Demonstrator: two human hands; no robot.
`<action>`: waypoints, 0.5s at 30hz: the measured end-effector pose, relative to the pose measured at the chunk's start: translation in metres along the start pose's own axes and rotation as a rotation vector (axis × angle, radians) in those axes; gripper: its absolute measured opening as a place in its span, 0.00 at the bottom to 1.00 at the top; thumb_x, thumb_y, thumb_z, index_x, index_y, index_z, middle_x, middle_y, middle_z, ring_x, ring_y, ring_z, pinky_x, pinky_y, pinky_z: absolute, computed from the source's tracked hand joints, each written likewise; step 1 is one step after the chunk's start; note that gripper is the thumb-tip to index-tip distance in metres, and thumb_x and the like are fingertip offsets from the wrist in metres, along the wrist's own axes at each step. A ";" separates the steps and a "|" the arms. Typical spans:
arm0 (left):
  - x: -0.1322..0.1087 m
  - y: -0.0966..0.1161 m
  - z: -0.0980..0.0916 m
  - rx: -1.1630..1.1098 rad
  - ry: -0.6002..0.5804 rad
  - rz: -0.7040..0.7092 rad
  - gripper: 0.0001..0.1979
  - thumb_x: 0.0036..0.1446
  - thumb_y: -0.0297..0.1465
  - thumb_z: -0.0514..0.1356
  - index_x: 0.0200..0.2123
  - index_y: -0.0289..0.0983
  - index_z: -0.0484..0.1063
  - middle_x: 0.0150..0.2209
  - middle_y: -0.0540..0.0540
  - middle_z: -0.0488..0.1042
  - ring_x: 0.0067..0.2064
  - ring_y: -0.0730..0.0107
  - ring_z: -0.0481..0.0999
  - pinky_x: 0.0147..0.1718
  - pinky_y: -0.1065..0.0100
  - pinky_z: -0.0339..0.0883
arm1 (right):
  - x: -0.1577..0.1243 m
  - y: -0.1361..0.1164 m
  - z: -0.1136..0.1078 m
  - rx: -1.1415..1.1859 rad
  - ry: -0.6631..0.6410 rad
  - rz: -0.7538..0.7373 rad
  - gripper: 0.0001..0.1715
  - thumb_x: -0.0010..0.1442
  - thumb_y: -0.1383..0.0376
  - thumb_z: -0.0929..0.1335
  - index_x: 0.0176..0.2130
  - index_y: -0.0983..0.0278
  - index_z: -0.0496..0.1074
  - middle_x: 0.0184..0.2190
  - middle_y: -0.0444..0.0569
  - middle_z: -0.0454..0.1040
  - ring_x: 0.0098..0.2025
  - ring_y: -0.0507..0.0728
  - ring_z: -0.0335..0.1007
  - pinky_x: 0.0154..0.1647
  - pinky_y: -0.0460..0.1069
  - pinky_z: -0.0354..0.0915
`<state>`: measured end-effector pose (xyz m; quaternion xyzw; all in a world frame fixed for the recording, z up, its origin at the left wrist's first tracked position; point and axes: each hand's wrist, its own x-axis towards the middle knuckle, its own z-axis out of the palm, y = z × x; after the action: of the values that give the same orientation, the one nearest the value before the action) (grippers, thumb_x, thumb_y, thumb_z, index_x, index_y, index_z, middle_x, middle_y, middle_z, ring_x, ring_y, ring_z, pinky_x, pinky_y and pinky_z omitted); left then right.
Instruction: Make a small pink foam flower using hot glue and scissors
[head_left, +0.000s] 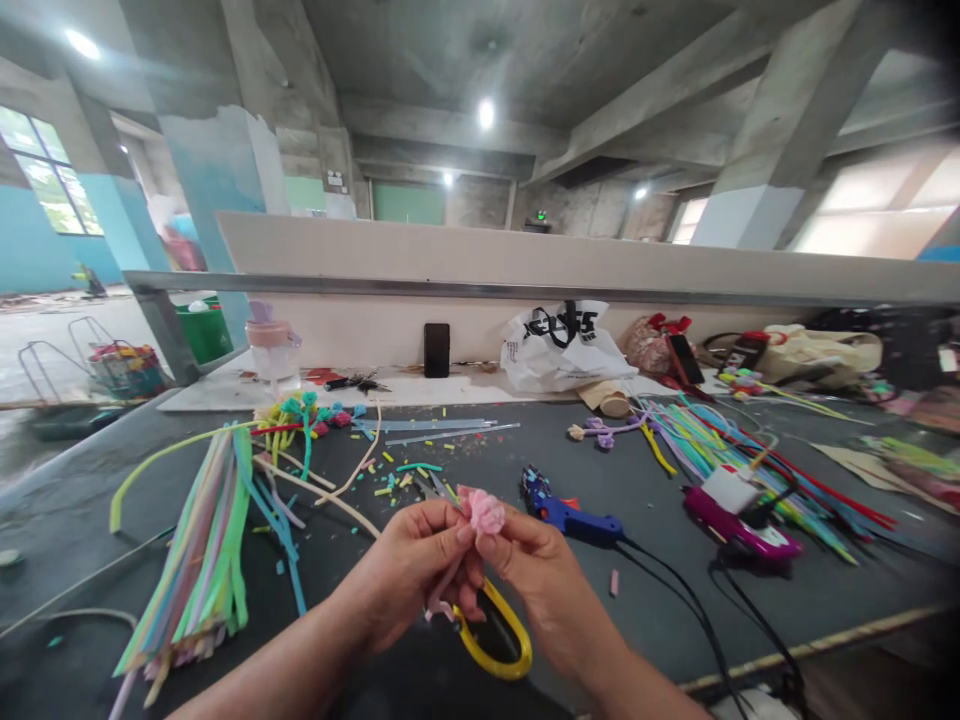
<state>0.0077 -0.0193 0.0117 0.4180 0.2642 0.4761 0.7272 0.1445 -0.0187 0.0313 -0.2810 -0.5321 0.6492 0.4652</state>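
A pink pipe-cleaner flower sits between the fingertips of both hands, low in the middle of the head view. My left hand pinches it from the left, and a pink stem hangs below those fingers. On the other side my right hand presses thumb and fingers against the flower. Yellow-handled scissors show below the hands, their blade tips visible beyond the left fingers; the middle is hidden, and I cannot tell whether a hand touches them. Right of the hands lies a blue glue gun.
Bundled pipe cleaners lie at left, more strips at right. Small cut bits are scattered at centre. A purple tool with a black cord lies at right. Along the back stand a phone, a plastic bag and a cup.
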 end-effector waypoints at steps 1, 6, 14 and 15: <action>0.000 0.001 0.000 0.029 -0.004 -0.004 0.12 0.54 0.35 0.60 0.27 0.32 0.67 0.21 0.48 0.73 0.18 0.76 0.72 0.18 0.75 0.65 | 0.000 0.001 0.000 0.003 0.022 -0.011 0.18 0.48 0.55 0.72 0.36 0.65 0.76 0.17 0.42 0.67 0.19 0.51 0.65 0.25 0.49 0.65; 0.000 0.010 -0.005 0.203 0.042 -0.049 0.15 0.47 0.38 0.65 0.30 0.31 0.69 0.23 0.47 0.74 0.23 0.75 0.73 0.22 0.75 0.64 | 0.001 0.004 -0.011 -0.178 0.171 -0.111 0.12 0.48 0.58 0.73 0.32 0.64 0.77 0.29 0.48 0.73 0.33 0.55 0.68 0.40 0.50 0.64; 0.014 0.023 -0.025 0.237 0.132 0.101 0.15 0.43 0.37 0.67 0.29 0.33 0.69 0.25 0.49 0.74 0.26 0.73 0.73 0.32 0.67 0.67 | -0.001 -0.003 -0.019 0.335 -0.159 0.112 0.10 0.56 0.61 0.69 0.29 0.66 0.69 0.26 0.45 0.69 0.28 0.50 0.66 0.35 0.46 0.62; 0.015 0.026 -0.025 0.243 0.124 0.101 0.15 0.43 0.37 0.67 0.28 0.33 0.69 0.25 0.49 0.74 0.26 0.73 0.73 0.32 0.67 0.67 | -0.002 -0.003 -0.020 0.370 -0.195 0.132 0.09 0.57 0.62 0.68 0.30 0.66 0.69 0.26 0.45 0.69 0.27 0.49 0.66 0.34 0.46 0.63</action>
<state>-0.0179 0.0079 0.0214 0.4854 0.3429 0.5016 0.6287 0.1630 -0.0116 0.0281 -0.1608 -0.4270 0.7889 0.4116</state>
